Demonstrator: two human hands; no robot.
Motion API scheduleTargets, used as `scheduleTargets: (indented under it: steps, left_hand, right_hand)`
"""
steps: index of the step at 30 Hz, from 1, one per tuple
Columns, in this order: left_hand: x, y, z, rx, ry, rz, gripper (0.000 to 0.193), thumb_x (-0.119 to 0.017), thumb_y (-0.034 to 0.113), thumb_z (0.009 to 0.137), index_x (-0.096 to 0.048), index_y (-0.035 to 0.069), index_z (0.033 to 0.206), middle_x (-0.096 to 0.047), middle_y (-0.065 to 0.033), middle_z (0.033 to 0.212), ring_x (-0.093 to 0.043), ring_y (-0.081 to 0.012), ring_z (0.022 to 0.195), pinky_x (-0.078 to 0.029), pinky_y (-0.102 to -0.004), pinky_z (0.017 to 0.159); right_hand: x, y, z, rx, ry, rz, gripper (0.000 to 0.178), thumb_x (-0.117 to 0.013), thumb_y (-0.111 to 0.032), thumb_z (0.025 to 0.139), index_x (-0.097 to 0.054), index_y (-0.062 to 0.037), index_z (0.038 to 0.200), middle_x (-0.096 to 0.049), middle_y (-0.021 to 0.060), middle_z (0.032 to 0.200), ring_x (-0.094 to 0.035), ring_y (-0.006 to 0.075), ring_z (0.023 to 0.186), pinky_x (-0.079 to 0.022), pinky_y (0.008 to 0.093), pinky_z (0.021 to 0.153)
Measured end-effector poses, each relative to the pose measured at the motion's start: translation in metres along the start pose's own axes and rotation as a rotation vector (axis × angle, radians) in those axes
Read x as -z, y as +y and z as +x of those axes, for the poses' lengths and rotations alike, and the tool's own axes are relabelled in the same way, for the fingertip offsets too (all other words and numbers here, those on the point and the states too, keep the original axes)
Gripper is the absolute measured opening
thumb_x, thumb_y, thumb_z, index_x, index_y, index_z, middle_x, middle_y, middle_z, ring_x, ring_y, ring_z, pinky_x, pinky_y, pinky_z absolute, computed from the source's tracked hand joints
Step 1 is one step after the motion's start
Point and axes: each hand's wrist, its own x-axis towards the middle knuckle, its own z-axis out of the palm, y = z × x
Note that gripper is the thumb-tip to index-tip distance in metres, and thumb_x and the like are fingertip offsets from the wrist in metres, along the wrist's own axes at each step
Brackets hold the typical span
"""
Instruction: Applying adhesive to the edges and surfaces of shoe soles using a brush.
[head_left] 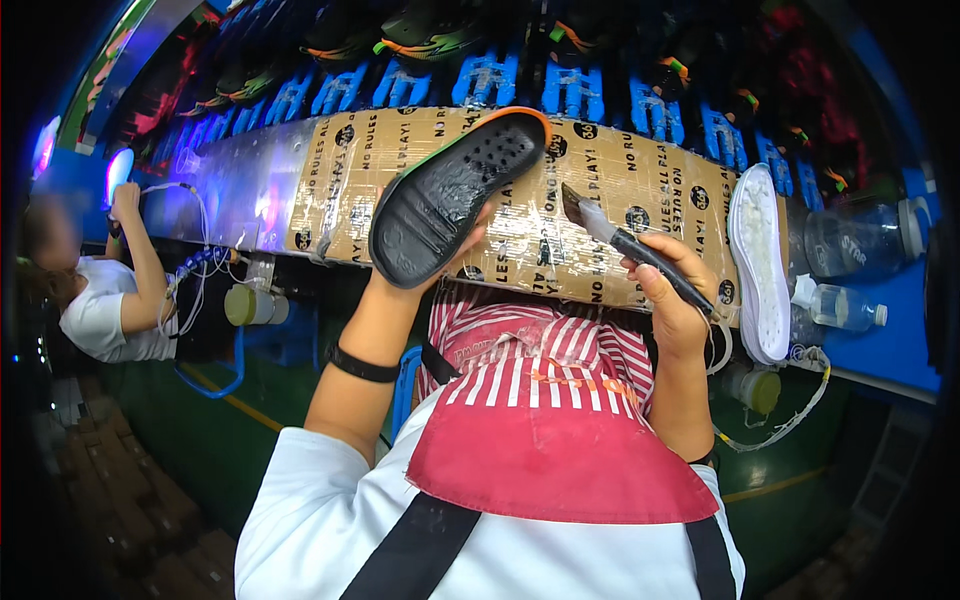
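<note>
A black shoe sole with an orange and green rim rests in my left hand, whose fingers show only at its edge. The sole is tilted, its hollowed face turned up and looking wet. To its right, my right hand grips a brush by its dark handle. The bristles point up and left, apart from the sole. A thin tube trails from the handle's lower end. A white sole lies on the bench to the right of my right hand.
Printed cardboard under clear wrap covers the bench. Behind it, several shoes stand above blue supports. Clear plastic bottles lie at the right. On the left, a co-worker raises a hand near a bright, sole-shaped thing.
</note>
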Motion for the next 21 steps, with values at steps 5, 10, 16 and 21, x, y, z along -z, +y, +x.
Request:
scheduleTargets:
  steps: [5, 10, 16, 21]
  left_hand:
    - [-0.017, -0.038, -0.019, -0.046, 0.113, 0.215, 0.076, -0.022, 0.057, 0.087, -0.031, -0.001, 0.136, -0.041, -0.0301, 0.128, -0.048, -0.0439, 0.114, -0.049, -0.0527, 0.087]
    - [-0.014, -0.055, -0.019, 0.073, 0.089, 0.126, 0.071, -0.022, 0.053, 0.088, -0.035, 0.001, 0.134, -0.046, -0.0267, 0.125, -0.051, -0.0414, 0.110, -0.051, -0.0492, 0.084]
    - [-0.022, -0.083, -0.013, 0.072, 0.141, 0.146, 0.071, -0.026, 0.054, 0.084, -0.039, 0.004, 0.133, -0.052, -0.0230, 0.121, -0.054, -0.0390, 0.107, -0.048, -0.0507, 0.086]
    - [-0.017, -0.095, -0.009, 0.136, 0.030, 0.065, 0.081, -0.027, 0.066, 0.081, -0.037, 0.005, 0.134, -0.050, -0.0234, 0.123, -0.053, -0.0385, 0.108, -0.047, -0.0506, 0.087]
  right_hand:
    - [-0.007, 0.000, 0.007, -0.093, 0.054, 0.006, 0.026, -0.065, -0.002, 0.080, -0.060, 0.0052, 0.104, -0.066, 0.0116, 0.092, -0.063, 0.0128, 0.084, -0.048, 0.0221, 0.075]
    - [-0.022, -0.004, 0.009, -0.097, 0.039, -0.025, 0.022, -0.065, -0.002, 0.080, -0.062, 0.0033, 0.101, -0.067, 0.0082, 0.086, -0.062, 0.0094, 0.076, -0.048, 0.0192, 0.067]
    - [-0.042, -0.018, 0.018, -0.034, 0.098, -0.128, 0.019, -0.065, -0.005, 0.081, -0.063, 0.0036, 0.098, -0.066, 0.0070, 0.081, -0.059, 0.0060, 0.069, -0.046, 0.0185, 0.061]
    - [-0.047, -0.010, 0.033, 0.064, 0.280, -0.274, 0.020, -0.068, -0.010, 0.080, -0.065, 0.0017, 0.096, -0.064, 0.0029, 0.073, -0.055, 0.0030, 0.064, -0.043, 0.0196, 0.054]
